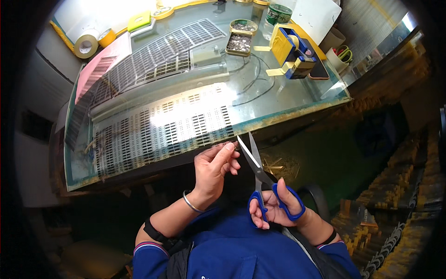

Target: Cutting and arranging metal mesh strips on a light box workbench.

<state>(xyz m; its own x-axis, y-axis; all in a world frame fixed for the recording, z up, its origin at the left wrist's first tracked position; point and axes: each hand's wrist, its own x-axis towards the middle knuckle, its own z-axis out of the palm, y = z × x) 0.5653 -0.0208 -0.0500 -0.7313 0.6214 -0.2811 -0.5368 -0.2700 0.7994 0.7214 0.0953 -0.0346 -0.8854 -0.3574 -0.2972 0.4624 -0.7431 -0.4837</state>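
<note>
My right hand (274, 209) grips a pair of scissors (259, 172) by its blue handles, thumb in one loop and fingers in the other. The blades are spread apart and point up towards the table's front edge. To the left of the tips, my left hand (213, 167) pinches a small, dark-marked piece of film (235, 144) between thumb and fingers; most of it is hidden. Just beyond this hand, a clear sheet of film with rows of black marks (139, 132) lies along the front of the glass-topped table (288, 95). Glare whitens part of the sheet.
Behind lie a clear roll (162, 83) and more patterned sheets (162, 53). Further off are a tin of small bits (239, 43), a blue-and-yellow tape dispenser (292, 51), a phone (319, 71), a cup with green-handled scissors (339, 58) and tape rolls (86, 45).
</note>
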